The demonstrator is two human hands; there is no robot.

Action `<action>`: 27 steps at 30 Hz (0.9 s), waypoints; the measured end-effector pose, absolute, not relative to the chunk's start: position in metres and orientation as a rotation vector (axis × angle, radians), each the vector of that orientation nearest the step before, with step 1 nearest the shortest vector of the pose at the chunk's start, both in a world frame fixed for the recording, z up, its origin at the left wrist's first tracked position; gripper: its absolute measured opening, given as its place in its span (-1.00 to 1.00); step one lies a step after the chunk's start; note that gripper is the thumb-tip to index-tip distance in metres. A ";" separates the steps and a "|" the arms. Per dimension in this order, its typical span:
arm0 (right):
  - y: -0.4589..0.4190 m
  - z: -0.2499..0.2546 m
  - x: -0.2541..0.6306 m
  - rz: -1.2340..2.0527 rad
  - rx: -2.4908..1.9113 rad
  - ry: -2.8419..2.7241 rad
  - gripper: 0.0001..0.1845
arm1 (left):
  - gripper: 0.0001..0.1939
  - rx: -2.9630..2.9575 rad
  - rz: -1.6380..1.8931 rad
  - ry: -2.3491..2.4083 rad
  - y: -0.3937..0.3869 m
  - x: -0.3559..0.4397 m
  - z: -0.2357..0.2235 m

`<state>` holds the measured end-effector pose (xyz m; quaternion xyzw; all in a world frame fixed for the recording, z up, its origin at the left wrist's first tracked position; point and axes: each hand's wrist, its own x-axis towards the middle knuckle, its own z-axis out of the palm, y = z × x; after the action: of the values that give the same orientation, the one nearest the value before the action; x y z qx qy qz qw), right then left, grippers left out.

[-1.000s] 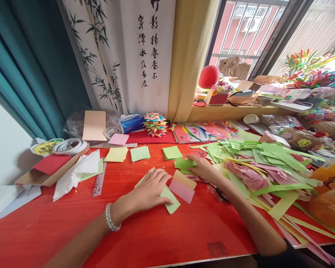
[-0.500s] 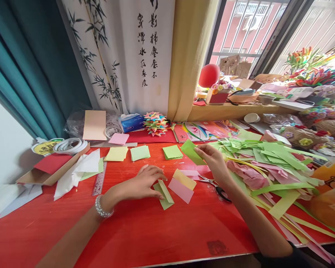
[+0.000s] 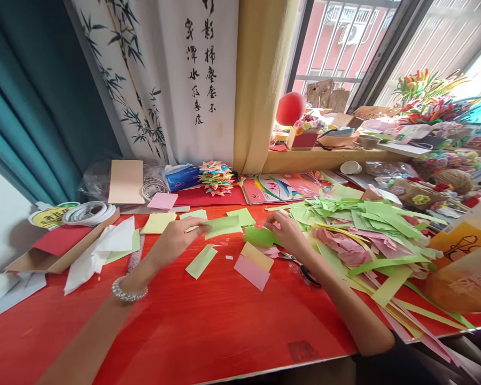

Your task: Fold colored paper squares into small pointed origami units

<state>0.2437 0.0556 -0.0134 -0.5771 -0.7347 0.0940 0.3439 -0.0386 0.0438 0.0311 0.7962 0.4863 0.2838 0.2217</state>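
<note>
My left hand (image 3: 184, 234), with a beaded bracelet at the wrist, pinches one end of a light green paper piece (image 3: 224, 227) raised over the table. My right hand (image 3: 286, 231) has curled fingers, slightly apart, beside a brighter green paper (image 3: 260, 236) on the table; no paper shows in them. Below my left hand lies a narrow green folded paper (image 3: 201, 261). Pink paper (image 3: 251, 272) and yellow paper (image 3: 257, 256) overlap between the hands. Scissors (image 3: 309, 275) with black handles lie partly hidden under my right forearm.
Green and pink paper scraps (image 3: 385, 224) heap up on the right. Square stacks of yellow paper (image 3: 158, 222) and green paper (image 3: 243, 217) sit toward the back. A cardboard tray (image 3: 66, 261) and a ruler (image 3: 135, 262) are at left. A spiky folded-paper ball (image 3: 216, 178) stands behind.
My left hand moved up and left and now holds a light green paper. The bright green paper in my right hand came down onto the table. The folded green paper lies farther left.
</note>
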 end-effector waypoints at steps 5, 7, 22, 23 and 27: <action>0.056 -0.012 0.246 0.229 -1.510 -1.917 -0.83 | -0.68 2.459 0.663 1.446 0.060 -0.048 0.014; 0.056 -0.012 0.250 0.231 -1.522 -1.938 -0.82 | -0.65 2.558 0.570 1.402 0.064 -0.050 0.008; 0.055 -0.021 0.243 0.286 -1.377 -2.136 -0.89 | -0.57 2.884 0.439 1.492 0.063 -0.053 0.005; 0.055 -0.019 0.243 0.289 -1.370 -2.105 -0.89 | -0.58 2.903 0.424 1.490 0.063 -0.052 0.005; 0.049 -0.009 0.234 0.286 -1.311 -1.921 -0.92 | -0.61 2.933 0.421 1.493 0.062 -0.050 0.004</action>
<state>0.2344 0.0491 -0.0091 -0.5154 -0.7553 0.1125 0.3889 -0.0500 0.0619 0.0036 0.8806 0.4482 0.1264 -0.0878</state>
